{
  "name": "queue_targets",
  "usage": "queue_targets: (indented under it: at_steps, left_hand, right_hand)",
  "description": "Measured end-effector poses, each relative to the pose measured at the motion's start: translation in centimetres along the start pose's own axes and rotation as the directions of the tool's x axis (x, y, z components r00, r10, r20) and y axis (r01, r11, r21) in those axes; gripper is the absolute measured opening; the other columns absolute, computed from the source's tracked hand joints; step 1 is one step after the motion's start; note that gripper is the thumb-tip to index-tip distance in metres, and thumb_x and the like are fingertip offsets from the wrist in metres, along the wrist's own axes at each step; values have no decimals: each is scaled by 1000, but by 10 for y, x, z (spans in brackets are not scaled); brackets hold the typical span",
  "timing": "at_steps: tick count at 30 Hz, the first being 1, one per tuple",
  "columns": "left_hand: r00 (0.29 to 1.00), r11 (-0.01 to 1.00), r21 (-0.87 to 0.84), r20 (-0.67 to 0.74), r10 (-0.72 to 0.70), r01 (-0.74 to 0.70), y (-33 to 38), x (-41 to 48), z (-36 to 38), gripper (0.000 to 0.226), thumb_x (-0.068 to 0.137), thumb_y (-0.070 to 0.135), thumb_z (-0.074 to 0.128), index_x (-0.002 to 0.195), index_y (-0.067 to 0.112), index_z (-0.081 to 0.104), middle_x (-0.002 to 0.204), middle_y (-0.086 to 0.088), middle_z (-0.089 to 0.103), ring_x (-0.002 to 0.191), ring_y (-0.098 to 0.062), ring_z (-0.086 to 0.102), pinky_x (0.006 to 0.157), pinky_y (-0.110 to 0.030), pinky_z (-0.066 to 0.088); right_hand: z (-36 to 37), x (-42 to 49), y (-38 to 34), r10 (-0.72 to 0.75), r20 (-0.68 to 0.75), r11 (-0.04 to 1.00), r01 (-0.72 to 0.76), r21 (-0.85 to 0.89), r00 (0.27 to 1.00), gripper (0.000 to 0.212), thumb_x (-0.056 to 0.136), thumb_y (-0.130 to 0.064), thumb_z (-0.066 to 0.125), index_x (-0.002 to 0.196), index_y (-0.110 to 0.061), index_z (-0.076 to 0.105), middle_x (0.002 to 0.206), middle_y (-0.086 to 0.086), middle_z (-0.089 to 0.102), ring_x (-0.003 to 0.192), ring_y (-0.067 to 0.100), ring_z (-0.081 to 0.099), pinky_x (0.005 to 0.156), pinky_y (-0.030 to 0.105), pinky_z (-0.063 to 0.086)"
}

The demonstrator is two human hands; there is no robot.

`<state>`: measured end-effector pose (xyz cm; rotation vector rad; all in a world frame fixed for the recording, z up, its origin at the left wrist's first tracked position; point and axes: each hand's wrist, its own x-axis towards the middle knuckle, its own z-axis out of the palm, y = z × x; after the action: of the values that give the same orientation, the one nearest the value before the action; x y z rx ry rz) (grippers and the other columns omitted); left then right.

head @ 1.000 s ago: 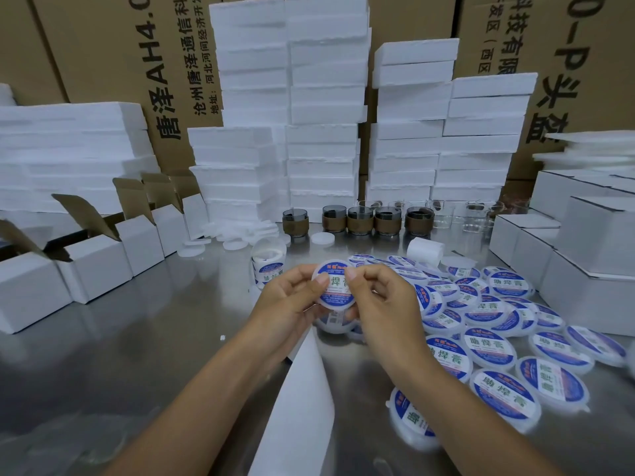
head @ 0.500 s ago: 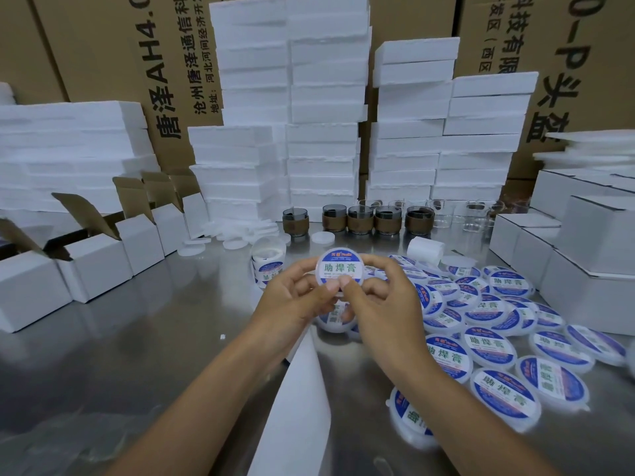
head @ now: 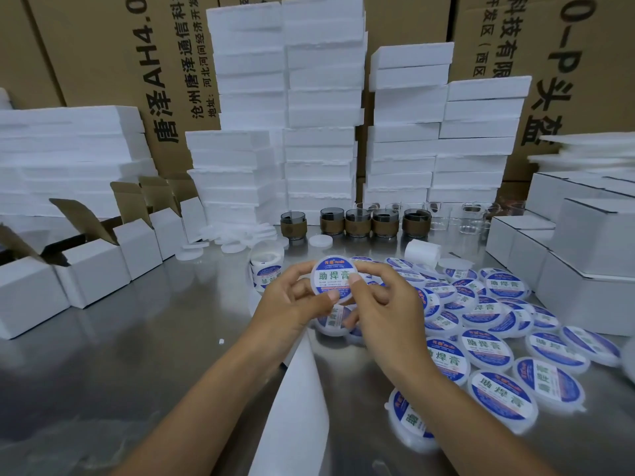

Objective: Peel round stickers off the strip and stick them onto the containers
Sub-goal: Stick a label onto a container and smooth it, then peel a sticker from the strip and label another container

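My left hand (head: 288, 307) and right hand (head: 388, 310) grip the container (head: 313, 274), thumbs pressing its sticker (head: 331, 273) flat; next, I judge, set it down and peel another.

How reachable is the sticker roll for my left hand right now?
Probably yes: the sticker roll stands just beyond the left hand, nothing visible between, though that hand grips the labelled container.

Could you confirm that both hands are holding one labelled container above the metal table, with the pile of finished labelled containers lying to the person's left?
Not quite: the head view shows the pile of finished labelled containers lying to the person's right, not left. Otherwise yes: the left hand and right hand hold one labelled container above the metal table.
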<state>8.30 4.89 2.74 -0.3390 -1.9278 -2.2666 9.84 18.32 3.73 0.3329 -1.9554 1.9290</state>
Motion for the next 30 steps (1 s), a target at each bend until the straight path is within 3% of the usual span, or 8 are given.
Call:
queue_targets:
  at_steps: [6, 12, 15, 17, 20, 22, 26, 30]
  left_hand:
    - [998, 999, -51, -56, -23, 20, 1, 2, -1, 14, 87, 20, 61, 99, 19, 67, 91, -4, 75, 84, -20, 72, 66, -23, 56]
    - [999, 999, -42, -40, -21, 20, 0, 3, -3, 36, 68, 37, 69, 100, 21, 70, 91, -6, 74, 81, -24, 71, 70, -27, 57]
    - [994, 995, -104, -105, -23, 13, 1, 5, -7, 21, 69, 30, 70, 89, 26, 74, 76, 1, 71, 70, -18, 69, 67, -26, 56]
    - [988, 992, -128, -157, -13, -7, 1, 6, -11, 13, 81, 19, 66, 92, 20, 71, 69, 1, 68, 65, -15, 66, 63, -24, 55]
    - [982, 989, -144, -189, -2, -25, 5, 5, -13, 13, 91, 9, 55, 96, 13, 67, 63, 1, 64, 59, -13, 63, 59, -22, 54]
    - [980, 988, -155, -201, -5, -26, 7, 4, -13, 14, 92, 7, 53, 96, 12, 66, 62, 0, 62, 58, -12, 62, 58, -23, 54]
    - [974, 986, -164, -228, -8, -30, 10, 3, -13, 16, 93, 5, 52, 93, 13, 66, 62, -1, 60, 58, -13, 59, 58, -23, 53]
    - [962, 975, -212, -273, 7, -67, 17, 2, -17, 17, 92, 3, 52, 92, 12, 66, 64, -3, 60, 57, -14, 58, 55, -23, 52]
  right_hand:
    - [-3, 1, 0, -39, -25, 999, 38, -23, 999, 19, 88, -16, 61, 86, -35, 64, 61, -3, 67, 45, 9, 58, 47, 23, 48]
    - [-12, 13, 1, -69, -16, 993, 67, -93, 997, 18, 88, -20, 61, 89, -37, 65, 75, -6, 69, 68, 4, 65, 59, 16, 50]
    - [-27, 23, 5, -74, -144, 985, 50, -164, 987, 13, 90, -23, 59, 100, -27, 65, 64, -4, 64, 53, 1, 56, 48, 9, 42]
    - [-39, 27, 9, -85, -231, 963, 21, -268, 969, 23, 91, -21, 57, 114, -24, 59, 61, -4, 62, 53, 3, 56, 50, 12, 42]
    - [-49, 29, 17, -82, -255, 874, -54, -483, 963, 39, 93, -20, 51, 132, -19, 46, 65, -1, 63, 67, 15, 60, 65, 29, 47]
    - [-51, 29, 21, -59, -251, 781, -112, -614, 966, 41, 94, -24, 47, 134, -19, 41, 73, 5, 65, 74, 23, 61, 67, 34, 48]
    - [-50, 27, 22, -57, -206, 611, -129, -781, 977, 31, 94, -26, 42, 124, -20, 48, 69, 2, 63, 69, 21, 58, 57, 29, 40]
    - [-47, 23, 15, -73, -135, 499, -82, -863, 988, 31, 95, -26, 41, 124, -20, 47, 74, 1, 65, 70, 20, 58, 57, 29, 41]
